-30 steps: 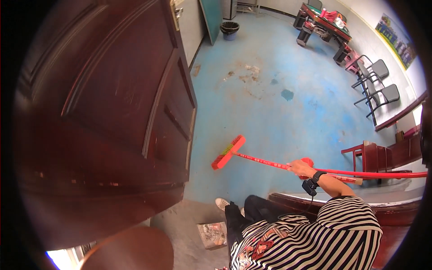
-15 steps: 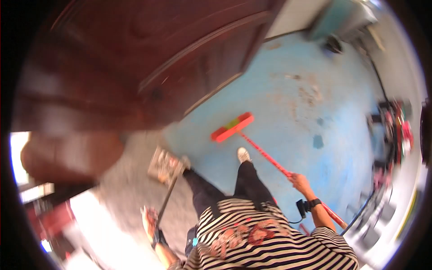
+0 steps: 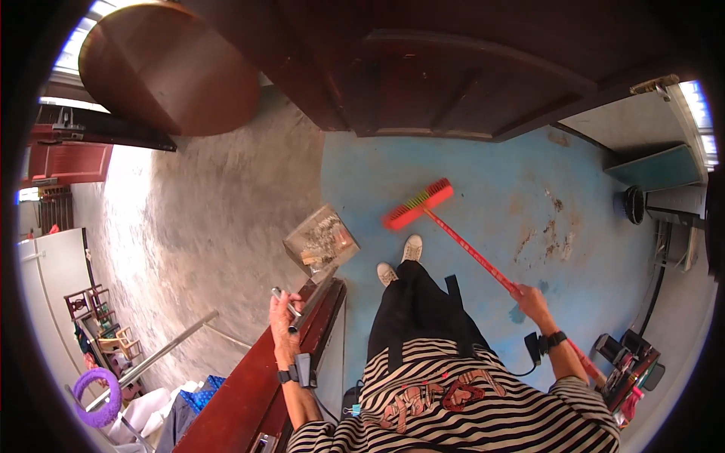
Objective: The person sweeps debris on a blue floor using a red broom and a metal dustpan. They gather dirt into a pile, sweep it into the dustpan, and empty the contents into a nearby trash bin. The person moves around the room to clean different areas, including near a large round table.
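My right hand [image 3: 532,303] is wrapped round the red handle [image 3: 472,249] of a broom. Its red head, with a green middle section of bristles [image 3: 418,202], is on the blue floor ahead of my feet. On the left, my left hand [image 3: 284,311] is closed at the upper end of a dustpan's grey handle [image 3: 317,291], with a short silver piece poking out by the fingers. The dustpan [image 3: 303,240] holds pale debris and a few brownish bits. It is left of the broom head, apart from it, over the grey floor near the blue edge.
A dark red door [image 3: 468,83] stands across the front; another red door edge [image 3: 249,377] is beside my left forearm. A round brown tabletop [image 3: 170,72] leans at far left. A black bin [image 3: 633,205] and shoes [image 3: 615,349] line the right side. Dirt patches [image 3: 555,226] mark the blue floor.
My view has turned left, showing more of the grey room and the door edge beside my left arm. The dustpan and broom head now appear closer together. Both hands keep their holds.
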`<state>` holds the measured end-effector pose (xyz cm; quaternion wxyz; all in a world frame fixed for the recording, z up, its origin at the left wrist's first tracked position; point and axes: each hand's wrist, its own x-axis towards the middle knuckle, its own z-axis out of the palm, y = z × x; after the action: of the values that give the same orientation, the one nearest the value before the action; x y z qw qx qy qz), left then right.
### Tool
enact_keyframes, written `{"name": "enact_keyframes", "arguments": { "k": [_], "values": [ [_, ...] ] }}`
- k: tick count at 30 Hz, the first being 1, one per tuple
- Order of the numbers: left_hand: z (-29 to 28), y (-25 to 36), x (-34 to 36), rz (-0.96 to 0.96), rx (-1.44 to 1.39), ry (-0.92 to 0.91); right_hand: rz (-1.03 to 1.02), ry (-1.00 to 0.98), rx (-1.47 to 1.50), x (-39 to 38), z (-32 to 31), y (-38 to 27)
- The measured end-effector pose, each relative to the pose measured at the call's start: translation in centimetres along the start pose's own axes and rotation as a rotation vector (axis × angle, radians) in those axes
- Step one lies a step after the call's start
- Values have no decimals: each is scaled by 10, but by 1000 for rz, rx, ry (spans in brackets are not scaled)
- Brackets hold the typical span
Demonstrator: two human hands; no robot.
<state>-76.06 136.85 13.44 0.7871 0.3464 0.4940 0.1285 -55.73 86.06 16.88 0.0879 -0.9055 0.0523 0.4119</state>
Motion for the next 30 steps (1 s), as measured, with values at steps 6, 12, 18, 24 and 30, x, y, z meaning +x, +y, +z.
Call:
{"name": "enact_keyframes", "arguments": {
  "k": [6,12,18,24,30],
  "values": [
    [15,-42,-35,-151,155,-69,-404,117,-124,66,-12,-81],
    [-6,-82,-51,-208,417,-275,-661,122,-392,134,40,-210],
    [-8,-100,-53,-280,364,-298,-823,80,-319,158,110,-296],
    [-9,-111,-60,-308,300,-340,-829,135,-424,178,131,-234],
    [-9,-108,-80,-303,298,-343,-421,92,-598,105,69,-84]
  ]
}}
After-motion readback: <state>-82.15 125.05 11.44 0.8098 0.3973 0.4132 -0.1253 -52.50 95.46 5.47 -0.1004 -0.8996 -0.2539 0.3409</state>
